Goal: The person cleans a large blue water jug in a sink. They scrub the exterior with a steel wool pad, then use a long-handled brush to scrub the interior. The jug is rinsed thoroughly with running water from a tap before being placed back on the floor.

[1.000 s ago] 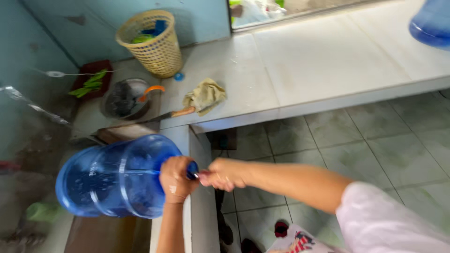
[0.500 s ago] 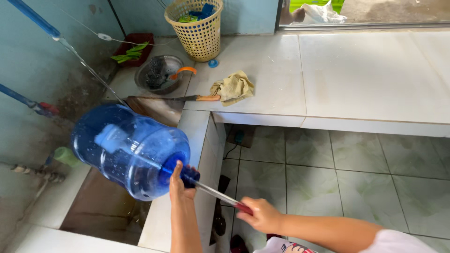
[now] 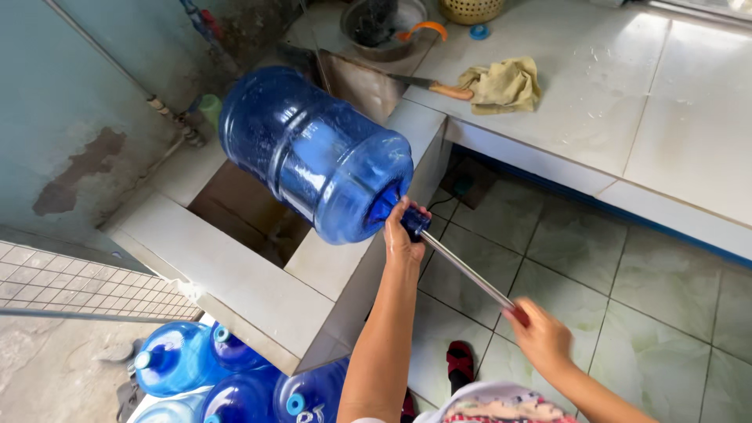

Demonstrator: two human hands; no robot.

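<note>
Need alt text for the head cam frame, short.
A person's left hand grips the neck of a large blue water jug lying tilted on a tiled basin wall, while the right hand holds a metal rod running into its mouth. More blue jugs stand below.

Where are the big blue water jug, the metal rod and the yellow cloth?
big blue water jug [image 3: 313, 149], head view, on its ribbed side wall.
metal rod [image 3: 466, 272], head view, mid-shaft between the two hands.
yellow cloth [image 3: 501, 84], head view, centre of the crumpled fabric on the counter.

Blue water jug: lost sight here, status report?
Left hand grips neck of big blue plastic jug, tilted over tiled basin. Right hand holds thin metal rod in its mouth. Nothing blocking.
</note>
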